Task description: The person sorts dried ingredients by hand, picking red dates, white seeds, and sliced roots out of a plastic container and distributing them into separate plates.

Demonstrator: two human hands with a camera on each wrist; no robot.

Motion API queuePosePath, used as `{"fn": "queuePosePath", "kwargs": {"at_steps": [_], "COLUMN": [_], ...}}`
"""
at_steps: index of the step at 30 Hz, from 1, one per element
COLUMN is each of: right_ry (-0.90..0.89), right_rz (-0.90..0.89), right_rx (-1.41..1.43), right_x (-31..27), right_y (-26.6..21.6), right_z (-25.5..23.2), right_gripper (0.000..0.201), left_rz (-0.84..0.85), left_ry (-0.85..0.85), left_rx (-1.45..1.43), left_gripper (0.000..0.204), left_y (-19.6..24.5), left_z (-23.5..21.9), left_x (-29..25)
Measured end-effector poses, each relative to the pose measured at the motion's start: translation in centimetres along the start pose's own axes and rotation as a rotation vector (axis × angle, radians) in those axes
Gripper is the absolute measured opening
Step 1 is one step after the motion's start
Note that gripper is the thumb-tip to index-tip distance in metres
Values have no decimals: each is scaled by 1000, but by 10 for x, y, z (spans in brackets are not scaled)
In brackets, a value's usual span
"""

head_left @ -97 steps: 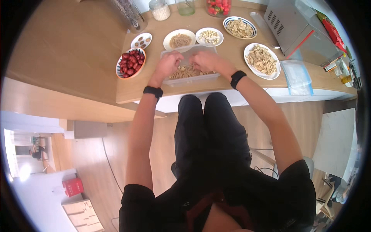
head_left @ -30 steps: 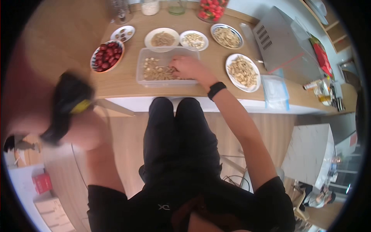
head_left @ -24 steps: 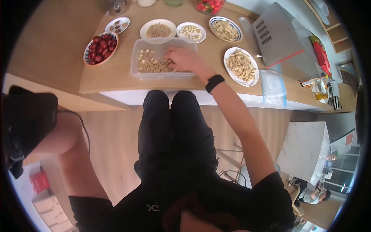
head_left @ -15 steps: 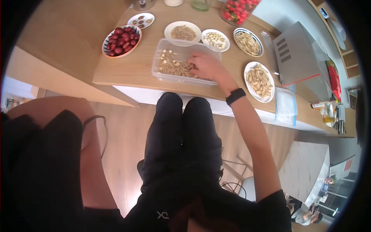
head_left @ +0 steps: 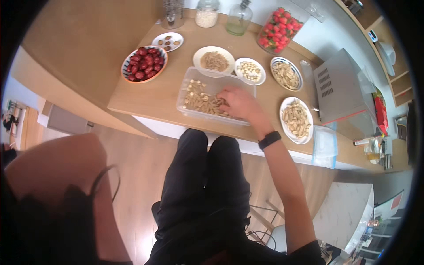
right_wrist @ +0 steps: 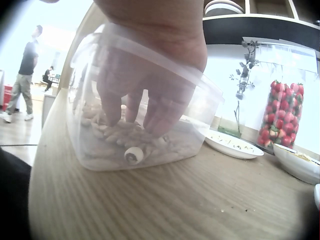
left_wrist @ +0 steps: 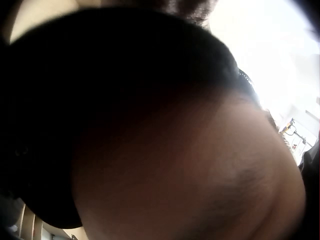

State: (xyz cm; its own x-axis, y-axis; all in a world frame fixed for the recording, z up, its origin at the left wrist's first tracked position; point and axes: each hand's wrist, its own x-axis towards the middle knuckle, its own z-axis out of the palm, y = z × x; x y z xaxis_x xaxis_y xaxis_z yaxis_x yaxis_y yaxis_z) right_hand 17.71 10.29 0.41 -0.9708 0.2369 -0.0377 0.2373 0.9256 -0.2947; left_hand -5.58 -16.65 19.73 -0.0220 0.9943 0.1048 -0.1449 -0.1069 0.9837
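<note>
My right hand reaches into a clear plastic box at the front of the counter. Short light-brown dried pieces cover the box floor, with a few rounder white ones at its left end. In the right wrist view, the fingers point down, spread, their tips among the pieces. A white round piece with a dark end lies against the near wall. My left arm is raised close to the head camera. The left hand itself is hidden; the left wrist view shows only skin and dark shapes up close.
A bowl of red dates stands left of the box. Behind it are plates of thin brown pieces and white seeds. Sliced dried roots fill dishes to the right, near zip bags. A strawberry jar stands behind.
My left hand has left the box and risen past the left edge of the head view. The right hand stays in the box; white pieces now show at the box's left end.
</note>
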Motion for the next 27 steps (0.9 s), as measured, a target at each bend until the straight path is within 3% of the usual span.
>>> {"fn": "queuePosePath", "kwargs": {"at_steps": [9,15,18,20,21,23,25,26,27], "right_ry": [-18,99,69,-150,-145,-341,-384,-428,-432], "right_rz": [14,-67,-139,-162,-159,-231,-248,-258,-260], "right_rx": [-24,36,230,299,300,378,303,234,231], "right_x": [-6,2,7,15,18,25,32,34,34], "right_y": [-3,-7,-9,-14,-15,-18,-23,-24,-25], "right_z": [-2,-11,-20,-26,-24,-15,-6,-3,-2], "right_gripper": [31,26,19,14,14,14,15,15,15], "left_rz": [-17,-20,-12,-14,-9,9,225,81,139], "left_ry": [-67,-54,-88,-117,-128,-146,-65,-88,-114], "left_rx": [2,-32,-14,-10,-10,-9,728,939,987], "left_gripper": [42,45,46,47,48,49,26,21,23], "left_y": [27,30,36,38,39,44,-70,-95,-148], "left_z": [-6,9,2,0,0,2,30,37,17], "left_x": [-15,-26,-22,-18,-17,-14,76,87,95]}}
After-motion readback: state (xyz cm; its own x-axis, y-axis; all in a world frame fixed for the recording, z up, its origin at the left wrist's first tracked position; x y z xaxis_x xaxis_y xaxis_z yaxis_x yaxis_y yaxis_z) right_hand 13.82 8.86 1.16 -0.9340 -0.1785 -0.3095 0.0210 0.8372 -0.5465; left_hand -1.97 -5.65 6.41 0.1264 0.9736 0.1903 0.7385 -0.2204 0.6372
